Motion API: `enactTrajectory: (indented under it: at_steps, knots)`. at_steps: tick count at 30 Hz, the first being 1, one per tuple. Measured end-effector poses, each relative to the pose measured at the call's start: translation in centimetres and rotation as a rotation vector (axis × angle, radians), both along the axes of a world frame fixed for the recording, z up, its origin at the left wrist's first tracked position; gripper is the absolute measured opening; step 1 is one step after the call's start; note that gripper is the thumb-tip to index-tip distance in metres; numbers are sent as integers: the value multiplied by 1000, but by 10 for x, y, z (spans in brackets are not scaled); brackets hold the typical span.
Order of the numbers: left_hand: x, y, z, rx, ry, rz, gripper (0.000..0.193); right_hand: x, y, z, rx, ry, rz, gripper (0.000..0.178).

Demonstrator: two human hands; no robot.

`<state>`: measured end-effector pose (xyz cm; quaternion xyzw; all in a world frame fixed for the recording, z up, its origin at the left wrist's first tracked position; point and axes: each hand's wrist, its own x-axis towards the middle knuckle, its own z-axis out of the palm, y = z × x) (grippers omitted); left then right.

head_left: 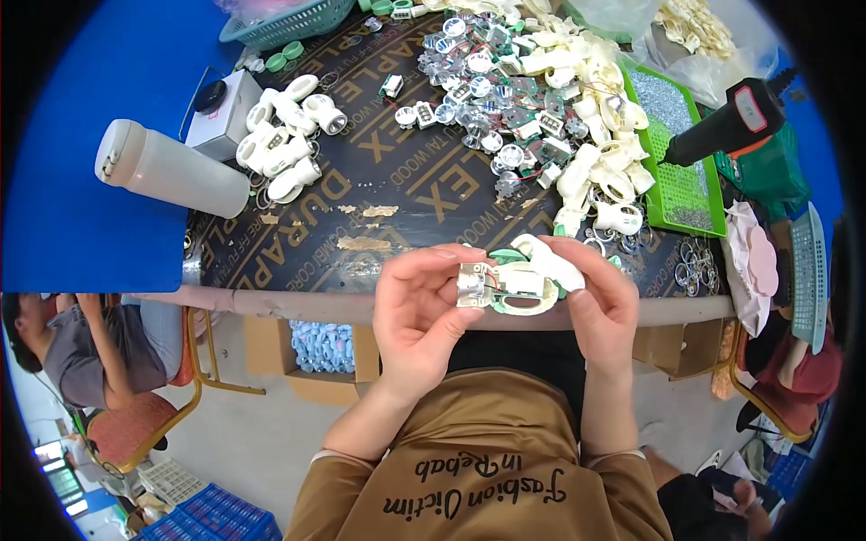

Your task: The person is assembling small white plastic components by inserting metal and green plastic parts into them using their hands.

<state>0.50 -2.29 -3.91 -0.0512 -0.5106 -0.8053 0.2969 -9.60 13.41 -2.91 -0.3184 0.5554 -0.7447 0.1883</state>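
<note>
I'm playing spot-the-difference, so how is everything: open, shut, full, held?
Left hand: closed around the flashlight's lamp end
Right hand: holding a white shell piece
Flashlight: open, insides showing
Bottle: lid on
Green tray: partly covered with small shiny bits
Black power tool: tip over the tray; can't tell if it's on
Cardboard box: open, blue pieces inside

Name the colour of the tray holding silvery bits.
The tray is bright green, clearest in the head view.

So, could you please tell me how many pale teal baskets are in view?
2: the first basket is at the upper left, and the second basket is toward the right edge. Others may be hidden.
</note>
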Motion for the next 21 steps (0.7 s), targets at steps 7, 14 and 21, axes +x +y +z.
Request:
enactTrajectory:
  at_steps: [7, 14, 21]
  knots:
    - [2, -1, 3, -44, -33, 53, 47, -3, -1, 18, 59, 87, -137, 33]
    - [0, 3, 10, -112, -65, 58, 53, -1, -12, 48, 389, 834, -162, 33]
    - [-1, 4, 12, -110, -63, 43, 53, -3, -13, 47, 427, 865, -147, 33]
